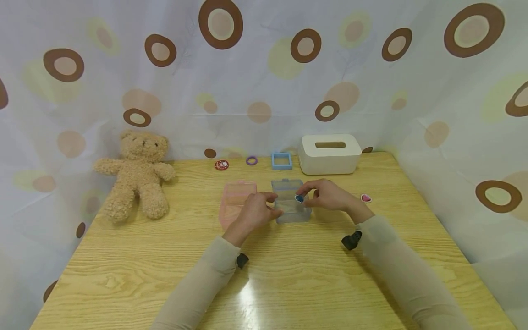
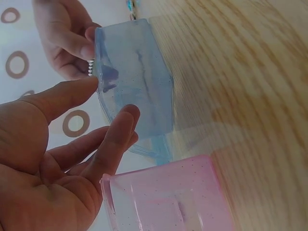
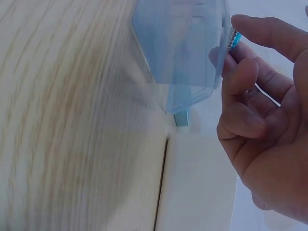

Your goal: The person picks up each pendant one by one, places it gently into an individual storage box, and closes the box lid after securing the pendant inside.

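My right hand point(image 1: 327, 195) pinches a small blue gem-like piece point(image 1: 299, 198) with a pale beaded edge between thumb and fingertip. It is over the right side of a clear blue plastic box point(image 1: 293, 217), whose lid point(image 1: 284, 184) stands raised at the back. In the right wrist view, the piece point(image 3: 234, 41) shows right at the box's rim. My left hand point(image 1: 256, 211) is at the box's left side, thumb and fingers spread, with the fingertips at its rim and wall point(image 2: 154, 91). Close to that hand's left is a clear pink box point(image 1: 228, 206), partly hidden by it.
A pink heart-shaped piece point(image 1: 365, 198) lies right of my right hand. Along the back are a white tissue box point(image 1: 330, 160), a blue square frame point(image 1: 282, 167), a purple ring point(image 1: 251, 160) and a red round piece point(image 1: 221, 165). A teddy bear point(image 1: 138, 176) sits at the left.
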`<state>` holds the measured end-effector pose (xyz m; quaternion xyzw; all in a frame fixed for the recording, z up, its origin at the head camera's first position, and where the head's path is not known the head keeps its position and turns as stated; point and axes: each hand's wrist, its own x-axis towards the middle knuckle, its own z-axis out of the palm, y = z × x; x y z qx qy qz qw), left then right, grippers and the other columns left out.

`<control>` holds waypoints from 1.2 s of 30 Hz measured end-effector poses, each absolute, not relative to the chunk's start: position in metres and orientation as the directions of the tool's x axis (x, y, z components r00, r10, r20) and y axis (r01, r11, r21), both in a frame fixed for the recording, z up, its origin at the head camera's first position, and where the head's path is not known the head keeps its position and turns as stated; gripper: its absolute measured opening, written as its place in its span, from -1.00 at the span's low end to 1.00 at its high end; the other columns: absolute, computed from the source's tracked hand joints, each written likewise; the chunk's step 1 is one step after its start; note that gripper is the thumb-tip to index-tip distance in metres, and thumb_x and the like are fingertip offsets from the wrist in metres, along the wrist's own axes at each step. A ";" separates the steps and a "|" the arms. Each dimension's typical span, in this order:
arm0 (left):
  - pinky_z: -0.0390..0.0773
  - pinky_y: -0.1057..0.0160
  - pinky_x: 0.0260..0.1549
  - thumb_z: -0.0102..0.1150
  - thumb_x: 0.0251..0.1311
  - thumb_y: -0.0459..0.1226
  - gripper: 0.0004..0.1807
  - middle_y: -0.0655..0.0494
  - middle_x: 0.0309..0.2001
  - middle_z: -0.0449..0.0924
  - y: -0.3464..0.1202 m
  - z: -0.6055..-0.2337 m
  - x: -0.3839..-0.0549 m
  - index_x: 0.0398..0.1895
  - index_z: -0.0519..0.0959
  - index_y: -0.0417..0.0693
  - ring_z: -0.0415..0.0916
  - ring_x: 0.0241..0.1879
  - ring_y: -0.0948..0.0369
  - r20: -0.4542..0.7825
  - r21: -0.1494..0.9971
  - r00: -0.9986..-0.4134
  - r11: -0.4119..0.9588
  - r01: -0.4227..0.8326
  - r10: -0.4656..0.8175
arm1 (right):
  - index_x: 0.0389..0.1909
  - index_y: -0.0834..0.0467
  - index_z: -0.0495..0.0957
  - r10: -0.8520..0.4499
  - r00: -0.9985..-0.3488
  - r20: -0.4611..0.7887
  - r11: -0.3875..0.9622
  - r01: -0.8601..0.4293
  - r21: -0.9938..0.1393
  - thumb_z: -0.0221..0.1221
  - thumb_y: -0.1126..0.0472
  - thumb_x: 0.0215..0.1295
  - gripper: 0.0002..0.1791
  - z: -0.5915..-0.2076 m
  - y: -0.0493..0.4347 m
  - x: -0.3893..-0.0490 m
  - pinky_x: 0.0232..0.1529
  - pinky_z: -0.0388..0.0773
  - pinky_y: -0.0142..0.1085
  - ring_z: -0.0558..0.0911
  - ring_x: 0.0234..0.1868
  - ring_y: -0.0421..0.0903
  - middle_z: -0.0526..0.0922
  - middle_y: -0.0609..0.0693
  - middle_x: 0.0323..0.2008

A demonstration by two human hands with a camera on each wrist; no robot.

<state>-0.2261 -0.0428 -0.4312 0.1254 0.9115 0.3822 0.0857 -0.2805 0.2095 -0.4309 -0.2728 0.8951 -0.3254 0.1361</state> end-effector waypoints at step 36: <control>0.61 0.07 0.02 0.42 0.18 -0.14 -0.45 -0.08 0.10 0.69 -0.044 -0.434 -0.229 0.22 0.59 -0.16 0.55 0.08 -0.12 -0.027 0.672 -0.955 0.713 0.202 0.296 | -0.01 0.11 0.69 -0.597 -0.796 -0.100 0.739 -0.497 -0.456 0.39 0.17 0.22 -0.69 -0.441 0.183 -0.282 0.18 0.54 0.04 0.67 0.07 0.08 0.75 0.01 -0.05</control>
